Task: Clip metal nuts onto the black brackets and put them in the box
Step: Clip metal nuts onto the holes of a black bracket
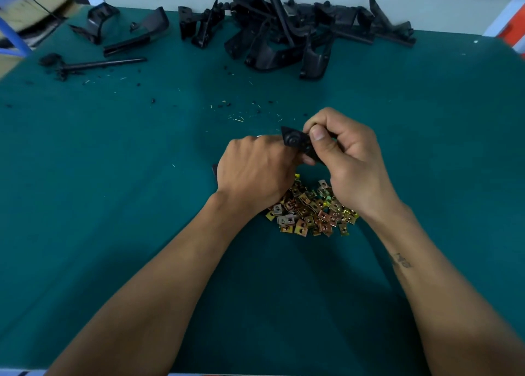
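Observation:
A black bracket (295, 142) is held above the green table (113, 176) between both hands. My left hand (252, 173) wraps around its lower part, fingers curled under. My right hand (346, 154) pinches its right end with thumb and fingers; whether a nut sits under the thumb is hidden. A heap of gold and copper metal nuts (309, 210) lies on the table just below the hands, partly covered by both wrists. A large pile of black brackets (289, 31) lies at the back of the table.
Two single brackets (127, 28) and a black rod (102, 64) lie at the back left. Small black bits and shavings are scattered over the middle. A cardboard box (34, 3) shows blurred at the top left, off the table edge. A white wall stands behind.

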Motion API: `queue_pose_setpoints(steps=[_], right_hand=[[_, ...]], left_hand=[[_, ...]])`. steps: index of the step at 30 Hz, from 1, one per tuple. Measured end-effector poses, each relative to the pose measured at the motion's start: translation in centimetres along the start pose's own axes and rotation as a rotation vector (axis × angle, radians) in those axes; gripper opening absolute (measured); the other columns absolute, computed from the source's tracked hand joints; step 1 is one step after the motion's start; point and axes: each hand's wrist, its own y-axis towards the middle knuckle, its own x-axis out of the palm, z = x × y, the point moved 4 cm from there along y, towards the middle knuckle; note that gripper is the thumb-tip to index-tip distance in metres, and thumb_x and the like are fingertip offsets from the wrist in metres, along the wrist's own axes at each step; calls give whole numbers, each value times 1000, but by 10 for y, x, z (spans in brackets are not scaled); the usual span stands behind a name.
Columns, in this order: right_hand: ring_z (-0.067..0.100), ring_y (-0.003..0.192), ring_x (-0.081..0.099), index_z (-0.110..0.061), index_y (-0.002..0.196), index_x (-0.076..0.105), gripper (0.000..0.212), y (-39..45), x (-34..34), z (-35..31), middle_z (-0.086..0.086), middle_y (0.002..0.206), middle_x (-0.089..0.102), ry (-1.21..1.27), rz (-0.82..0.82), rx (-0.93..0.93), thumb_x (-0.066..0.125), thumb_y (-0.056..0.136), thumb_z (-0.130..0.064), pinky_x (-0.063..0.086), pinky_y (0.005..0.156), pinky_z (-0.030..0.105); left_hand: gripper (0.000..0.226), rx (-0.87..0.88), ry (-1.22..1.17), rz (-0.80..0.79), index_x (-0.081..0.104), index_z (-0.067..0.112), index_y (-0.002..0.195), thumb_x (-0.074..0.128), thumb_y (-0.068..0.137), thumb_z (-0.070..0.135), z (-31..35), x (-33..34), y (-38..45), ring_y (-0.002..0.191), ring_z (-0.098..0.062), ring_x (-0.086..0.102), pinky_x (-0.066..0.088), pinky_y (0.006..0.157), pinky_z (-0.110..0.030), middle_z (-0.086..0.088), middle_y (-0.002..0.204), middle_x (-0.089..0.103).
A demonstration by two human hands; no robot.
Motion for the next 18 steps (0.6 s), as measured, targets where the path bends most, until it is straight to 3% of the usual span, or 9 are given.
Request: queue_pose_setpoints(steps=[4, 9, 11, 15, 18], right_hand=[[40, 63, 50, 3, 81, 57, 25, -2, -1, -3, 23, 68, 52, 23, 16, -29, 48, 101, -9, 44, 60, 43], [17, 67, 57, 1, 81, 61, 25, -3, -4, -7, 8, 71, 60, -142, 6, -98, 50, 102, -7, 43, 64, 22], [14, 68, 56, -5, 81, 61, 25, -3, -2, -6, 0, 72, 58, -178, 49, -97, 50, 103, -8, 44, 64, 24], [26, 75, 52, -2, 83, 60, 26, -4, 7, -6, 1, 80, 52, -362, 101, -112, 48, 103, -13, 46, 67, 47], [21, 96, 58, -10, 109, 67, 26, -6, 10, -13, -6, 104, 61, -587, 104, -151, 46, 102, -23, 52, 74, 43]], left_hand=[[22, 5, -15, 16, 26, 20, 75, 41, 89, 30, 2, -4, 0, 47, -21, 22, 21, 50, -26, 6, 63, 24], [28, -51, 25, -56, 31, 18, 71, 53, 88, 24, -2, 1, -1, 47, -23, 24, 17, 51, -26, 8, 58, 18], [26, -62, 45, -57, 31, 19, 71, 45, 90, 28, -1, 0, 1, 47, -24, 24, 15, 51, -26, 5, 59, 24], [41, -94, 50, -99, 18, 23, 62, 48, 90, 26, -5, 5, 3, 48, -28, 25, 17, 51, -30, 10, 57, 13], [47, -130, 21, -115, 17, 25, 61, 53, 91, 27, -8, 8, 4, 47, -32, 38, 25, 51, -32, 2, 54, 34]])
